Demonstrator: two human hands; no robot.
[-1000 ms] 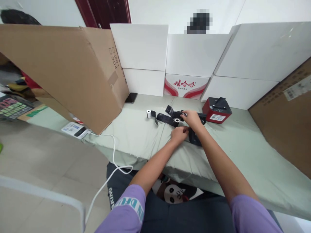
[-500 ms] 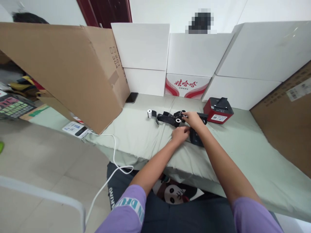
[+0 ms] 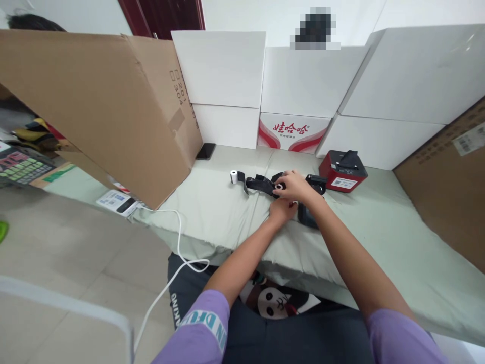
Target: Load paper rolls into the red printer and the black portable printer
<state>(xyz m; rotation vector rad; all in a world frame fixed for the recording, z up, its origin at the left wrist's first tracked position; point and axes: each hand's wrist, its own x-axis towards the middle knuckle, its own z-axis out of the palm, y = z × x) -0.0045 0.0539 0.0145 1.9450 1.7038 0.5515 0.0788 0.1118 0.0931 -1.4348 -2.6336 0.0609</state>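
My right hand (image 3: 294, 187) reaches over the black straps, its fingers closed around a small white-ended roll (image 3: 279, 186). Just below it, my left hand (image 3: 281, 212) lies on the cloth with its fingers curled together; what they hold is hidden. Beside my left hand is a dark boxy device (image 3: 307, 216), partly covered by my right forearm. Tangled black straps (image 3: 259, 184) stretch leftward along the table. At their left end stands another small white roll (image 3: 234, 177) with a dark core. A black part (image 3: 317, 180) shows beyond my right wrist.
A red and black box-shaped device (image 3: 343, 172) stands to the right on the cloth-covered table (image 3: 212, 212). White cartons (image 3: 220, 71) wall off the back, with a brown carton (image 3: 151, 116) at left. A phone (image 3: 206, 151) lies near it. A white cable (image 3: 179, 237) hangs over the front edge.
My right hand has shifted slightly left and toward me, from the black straps onto the white-ended roll. My left hand has stayed nearly in place, its fingers curled.
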